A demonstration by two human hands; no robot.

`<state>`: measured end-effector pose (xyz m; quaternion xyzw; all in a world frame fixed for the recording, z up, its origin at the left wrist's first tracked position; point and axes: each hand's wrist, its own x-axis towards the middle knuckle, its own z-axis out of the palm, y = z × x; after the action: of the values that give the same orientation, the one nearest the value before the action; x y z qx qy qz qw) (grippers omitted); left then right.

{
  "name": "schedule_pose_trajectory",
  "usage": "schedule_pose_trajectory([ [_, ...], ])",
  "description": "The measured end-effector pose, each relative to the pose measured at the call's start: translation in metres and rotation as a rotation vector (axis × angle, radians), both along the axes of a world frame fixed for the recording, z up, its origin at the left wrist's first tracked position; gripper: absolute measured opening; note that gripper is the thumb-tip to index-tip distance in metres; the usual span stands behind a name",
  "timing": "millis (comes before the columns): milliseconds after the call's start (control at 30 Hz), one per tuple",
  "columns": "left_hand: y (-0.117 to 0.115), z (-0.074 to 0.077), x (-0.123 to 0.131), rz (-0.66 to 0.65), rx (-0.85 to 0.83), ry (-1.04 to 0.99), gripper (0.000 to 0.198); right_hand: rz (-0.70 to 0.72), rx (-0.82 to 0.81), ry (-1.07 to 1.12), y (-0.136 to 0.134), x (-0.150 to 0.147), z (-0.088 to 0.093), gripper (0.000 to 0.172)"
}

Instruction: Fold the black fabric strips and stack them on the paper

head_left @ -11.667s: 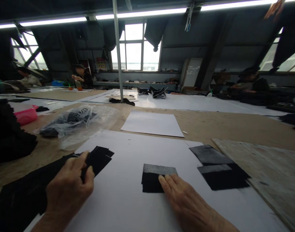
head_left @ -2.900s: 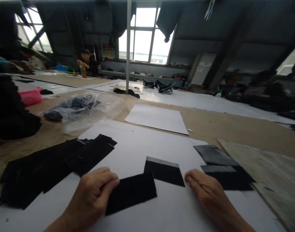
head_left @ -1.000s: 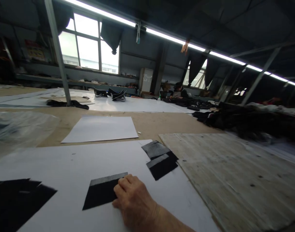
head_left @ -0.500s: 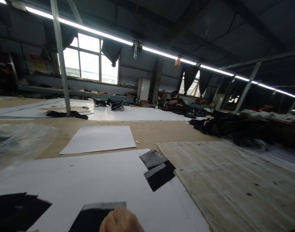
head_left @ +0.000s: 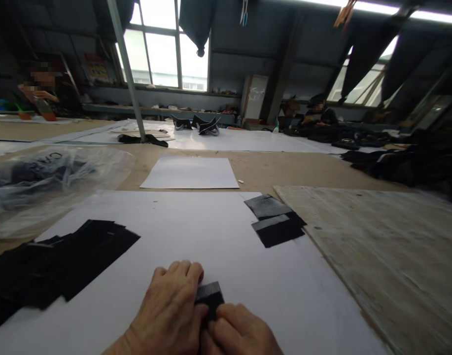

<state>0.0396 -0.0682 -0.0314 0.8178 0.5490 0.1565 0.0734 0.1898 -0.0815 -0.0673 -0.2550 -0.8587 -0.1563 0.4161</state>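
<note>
Left hand (head_left: 170,311) and right hand (head_left: 241,331) lie knuckles-up, fingers together, clamping 1 black piece (head_left: 210,296); 2 overlapping pieces (head_left: 275,223) lie farther right.

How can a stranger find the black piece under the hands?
Start at the large white sheet. Near its front edge, the left hand and right hand press one small black piece. The left black stack and right black pair lie untouched.

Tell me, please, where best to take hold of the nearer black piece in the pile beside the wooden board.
Pinch the nearer black piece at its near edge, coming from the near side. It lies flat on the white sheet and its far edge overlaps the greyer piece, so that edge is probably freest to lift.
</note>
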Motion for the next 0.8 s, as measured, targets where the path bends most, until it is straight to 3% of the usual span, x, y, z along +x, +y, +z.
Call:
schedule_pose_trajectory([
  [100, 0.004, -0.004, -0.002, 0.029, -0.062, -0.114, 0.016, 0.014, 0.060, -0.023, 0.000, -0.002, 0.007, 0.028],
  [267, 0.005, -0.011, -0.002, 0.092, -0.068, -0.257, 0.011, 0.026, -0.101, -0.103, -0.002, 0.005, 0.009, 0.023],
  [433, 0.002, -0.021, -0.008, 0.045, -0.081, -0.282, 0.013, -0.051, -0.184, -0.084, 0.001, 0.026, 0.014, 0.026],
  [633, 0.004, -0.024, -0.009, -0.097, 0.121, -0.301, 0.021, -0.168, -0.089, -0.024, 0.005, 0.031, 0.000, 0.032],
  [800, 0.005, -0.023, -0.005, -0.185, 0.245, -0.406, 0.024, -0.139, -0.207, -0.169, 0.004, 0.036, 0.013, 0.032],
])
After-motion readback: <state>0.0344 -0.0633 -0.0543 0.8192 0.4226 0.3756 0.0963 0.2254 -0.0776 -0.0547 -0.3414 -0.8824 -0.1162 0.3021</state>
